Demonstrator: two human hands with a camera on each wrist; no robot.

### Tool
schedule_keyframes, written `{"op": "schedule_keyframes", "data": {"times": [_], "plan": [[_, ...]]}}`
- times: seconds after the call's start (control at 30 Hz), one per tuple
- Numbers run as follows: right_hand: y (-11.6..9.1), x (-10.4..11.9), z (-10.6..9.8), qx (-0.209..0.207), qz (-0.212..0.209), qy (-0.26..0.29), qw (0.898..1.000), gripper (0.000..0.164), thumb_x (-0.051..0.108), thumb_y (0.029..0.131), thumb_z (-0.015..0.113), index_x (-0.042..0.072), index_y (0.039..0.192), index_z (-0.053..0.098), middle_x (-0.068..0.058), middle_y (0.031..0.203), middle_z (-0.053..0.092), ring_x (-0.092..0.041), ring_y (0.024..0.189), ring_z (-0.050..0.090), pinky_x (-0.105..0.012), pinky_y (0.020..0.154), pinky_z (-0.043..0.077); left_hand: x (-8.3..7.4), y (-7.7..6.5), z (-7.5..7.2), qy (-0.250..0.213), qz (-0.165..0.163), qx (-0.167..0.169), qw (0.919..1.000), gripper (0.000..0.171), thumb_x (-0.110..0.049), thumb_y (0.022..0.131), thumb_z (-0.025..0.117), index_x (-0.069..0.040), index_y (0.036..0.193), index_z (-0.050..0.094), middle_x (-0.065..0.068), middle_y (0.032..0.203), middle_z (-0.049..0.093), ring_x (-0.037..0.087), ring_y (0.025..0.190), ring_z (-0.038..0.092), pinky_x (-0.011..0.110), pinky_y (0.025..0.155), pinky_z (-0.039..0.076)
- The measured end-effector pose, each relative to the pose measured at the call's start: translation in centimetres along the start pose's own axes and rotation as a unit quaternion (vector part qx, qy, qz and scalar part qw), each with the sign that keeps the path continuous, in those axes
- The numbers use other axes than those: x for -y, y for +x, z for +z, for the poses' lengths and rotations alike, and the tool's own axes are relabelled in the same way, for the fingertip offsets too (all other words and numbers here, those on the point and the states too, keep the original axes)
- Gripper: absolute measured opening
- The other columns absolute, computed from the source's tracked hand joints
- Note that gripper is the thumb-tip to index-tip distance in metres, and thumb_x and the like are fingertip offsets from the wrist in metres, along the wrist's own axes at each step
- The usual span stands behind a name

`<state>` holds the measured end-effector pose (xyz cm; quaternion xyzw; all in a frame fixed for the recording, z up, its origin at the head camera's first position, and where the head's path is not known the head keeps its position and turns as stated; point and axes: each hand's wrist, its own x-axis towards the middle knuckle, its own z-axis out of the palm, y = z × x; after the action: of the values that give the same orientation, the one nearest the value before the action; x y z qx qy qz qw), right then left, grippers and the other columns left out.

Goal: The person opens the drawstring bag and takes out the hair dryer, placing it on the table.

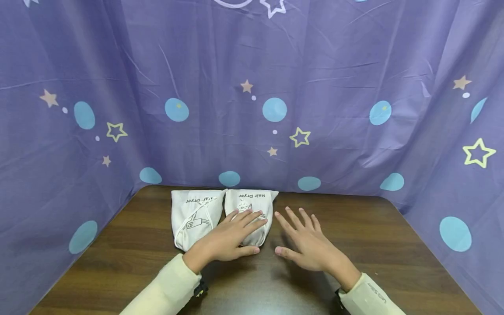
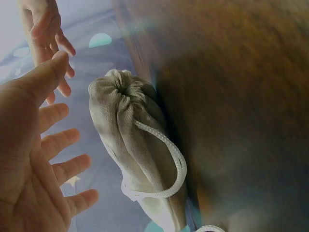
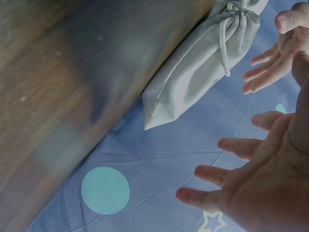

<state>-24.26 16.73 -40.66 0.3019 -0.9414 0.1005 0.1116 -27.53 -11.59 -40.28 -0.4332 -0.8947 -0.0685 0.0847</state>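
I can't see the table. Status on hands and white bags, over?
Left hand, right hand open, empty. White bag, second white bag side by side on table. Left hand partly hides second white bag from head view; no other obstruction seen.

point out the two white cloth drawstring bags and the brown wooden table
Left white cloth drawstring bag (image 1: 197,218): head view, printed face
Right white cloth drawstring bag (image 1: 260,204): head view, fabric near lettering
Brown wooden table (image 1: 366,232): head view, bare tabletop
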Motion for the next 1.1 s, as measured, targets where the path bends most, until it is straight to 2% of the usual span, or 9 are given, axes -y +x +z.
{"op": "schedule_keyframes", "data": {"times": [0.1,0.23,0.43,0.53,0.77,0.93,1.1], "plan": [[0.1,0.0,0.0,0.013,0.004,0.017,1.000,0.085,0.071,0.097,0.045,0.030,0.165,0.014,-0.013,0.169,0.017,-0.051,0.151,0.014,-0.076,0.113,0.014,0.4,0.1,0.2,-0.005,-0.003,-0.013,0.9999,0.072,-0.054,0.101,0.056,-0.019,0.160,0.035,0.009,0.164,0.033,0.037,0.150,0.031,0.060,0.119,0.022],[0.5,-0.2,-0.1,0.017,0.004,0.039,0.999,0.083,0.063,0.098,0.053,0.025,0.165,0.021,-0.015,0.167,0.023,-0.052,0.149,0.021,-0.076,0.110,0.020,1.0,0.5,0.2,-0.022,-0.027,-0.027,0.9990,0.069,-0.051,0.101,0.057,-0.018,0.159,0.038,0.011,0.162,0.037,0.038,0.147,0.036,0.061,0.116,0.028],[2.2,-0.6,-0.1,0.005,0.001,0.032,0.999,0.078,0.063,0.100,0.050,0.021,0.162,0.030,-0.016,0.162,0.035,-0.046,0.142,0.038,-0.072,0.106,0.033,1.9,1.0,-0.3,-0.028,-0.082,-0.045,0.9952,0.071,-0.050,0.100,0.060,-0.016,0.159,0.038,0.014,0.157,0.043,0.039,0.140,0.043,0.061,0.107,0.040],[3.3,-0.6,-0.1,-0.002,-0.001,0.031,1.000,0.075,0.060,0.100,0.053,0.019,0.160,0.035,-0.016,0.158,0.041,-0.043,0.139,0.043,-0.071,0.104,0.037,2.4,1.4,-0.4,-0.035,-0.114,-0.050,0.9916,0.070,-0.047,0.100,0.061,-0.013,0.157,0.040,0.015,0.156,0.044,0.040,0.136,0.046,0.061,0.103,0.044],[6.1,-0.9,0.3,-0.012,0.015,0.042,0.999,0.070,0.053,0.100,0.060,0.012,0.155,0.044,-0.018,0.150,0.050,-0.044,0.130,0.052,-0.069,0.099,0.043,3.7,3.0,-0.4,-0.089,-0.185,-0.076,0.9758,0.067,-0.036,0.097,0.068,-0.005,0.152,0.046,0.021,0.146,0.050,0.046,0.130,0.048,0.060,0.104,0.043],[8.1,-1.2,0.7,-0.008,0.030,0.062,0.998,0.066,0.046,0.100,0.063,0.009,0.153,0.046,-0.019,0.145,0.053,-0.044,0.127,0.054,-0.066,0.096,0.046,4.6,4.2,0.1,-0.128,-0.219,-0.074,0.9646,0.064,-0.033,0.099,0.065,-0.001,0.151,0.046,0.026,0.145,0.049,0.050,0.129,0.046,0.061,0.107,0.039],[10.1,-1.3,1.4,0.003,0.045,0.097,0.994,0.065,0.042,0.100,0.063,0.007,0.152,0.046,-0.021,0.147,0.050,-0.045,0.130,0.052,-0.064,0.101,0.044,4.8,4.8,0.3,-0.152,-0.255,-0.075,0.9519,0.059,-0.027,0.100,0.061,0.002,0.149,0.047,0.030,0.142,0.048,0.052,0.128,0.047,0.060,0.108,0.039]]}}
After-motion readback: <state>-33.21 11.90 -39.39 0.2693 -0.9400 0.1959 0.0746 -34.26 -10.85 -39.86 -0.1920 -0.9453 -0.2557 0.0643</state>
